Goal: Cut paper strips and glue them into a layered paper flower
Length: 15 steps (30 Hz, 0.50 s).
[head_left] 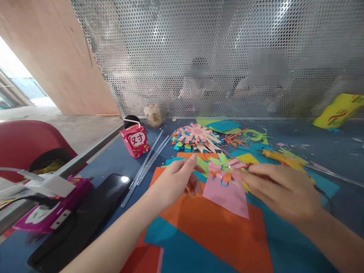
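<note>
Right hand (287, 193) has a light pinch on the fringed paper flower (226, 167), right at the upper edge of the pink sheet (227, 197) — touching it or just above, I can't tell. Squeeze too hard and those thin curls could crease or tear. Left hand (170, 182), loosely open and seemingly gripping nothing, sits just left of the pink sheet; with no second hold, the flower could twist out of that one pinch. Under the pink sheet, orange paper (196, 220) overlaps teal paper (176, 242), loose layers that a dragging wrist might shift. And beyond, to the pink sheet's upper right — what looks like a yellow glue gun (292, 162), close past the right knuckles. If it's hot, a careless backward brush could burn.
</note>
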Each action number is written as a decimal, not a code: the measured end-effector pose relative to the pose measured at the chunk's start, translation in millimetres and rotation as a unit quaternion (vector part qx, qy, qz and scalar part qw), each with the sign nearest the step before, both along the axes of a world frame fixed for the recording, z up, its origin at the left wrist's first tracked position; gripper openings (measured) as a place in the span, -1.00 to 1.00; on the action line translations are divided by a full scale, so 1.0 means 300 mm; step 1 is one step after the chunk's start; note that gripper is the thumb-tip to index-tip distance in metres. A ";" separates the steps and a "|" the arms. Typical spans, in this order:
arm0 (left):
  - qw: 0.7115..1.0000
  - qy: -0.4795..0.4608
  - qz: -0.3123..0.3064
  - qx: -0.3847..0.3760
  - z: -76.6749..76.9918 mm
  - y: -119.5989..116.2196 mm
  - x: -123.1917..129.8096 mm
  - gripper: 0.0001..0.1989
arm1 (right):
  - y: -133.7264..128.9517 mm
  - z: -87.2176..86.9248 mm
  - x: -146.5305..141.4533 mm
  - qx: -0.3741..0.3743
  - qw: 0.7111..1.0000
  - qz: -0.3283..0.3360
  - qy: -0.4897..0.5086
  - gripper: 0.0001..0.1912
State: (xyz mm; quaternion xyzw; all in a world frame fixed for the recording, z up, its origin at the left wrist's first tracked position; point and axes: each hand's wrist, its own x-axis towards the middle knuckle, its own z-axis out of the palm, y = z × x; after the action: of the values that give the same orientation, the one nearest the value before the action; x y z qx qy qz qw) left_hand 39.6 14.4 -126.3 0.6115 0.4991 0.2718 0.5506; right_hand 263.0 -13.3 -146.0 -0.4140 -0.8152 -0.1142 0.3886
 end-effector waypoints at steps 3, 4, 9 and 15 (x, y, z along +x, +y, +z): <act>0.989 -0.123 -0.027 -0.075 -0.021 0.007 0.017 -0.61 | -0.030 -0.003 0.018 0.073 0.983 0.099 -0.134 -0.73; 0.983 -0.155 -0.028 -0.089 -0.026 0.008 0.022 -0.65 | -0.036 -0.005 0.021 0.097 0.972 0.125 -0.174 -0.69; 0.964 -0.238 -0.003 -0.119 -0.033 0.009 0.028 -0.59 | -0.020 -0.029 0.017 0.132 0.960 0.144 -0.202 -0.64; 0.945 -0.293 0.055 -0.132 -0.033 0.029 0.020 -0.75 | 0.058 -0.025 0.062 0.067 0.968 -0.089 -0.224 -0.74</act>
State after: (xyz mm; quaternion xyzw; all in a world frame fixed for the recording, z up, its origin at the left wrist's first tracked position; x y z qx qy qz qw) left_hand 45.5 23.1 -136.3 0.3986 0.3798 0.4003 0.7326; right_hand 281.5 4.1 -153.5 -0.4220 -0.8315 -0.2930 0.2114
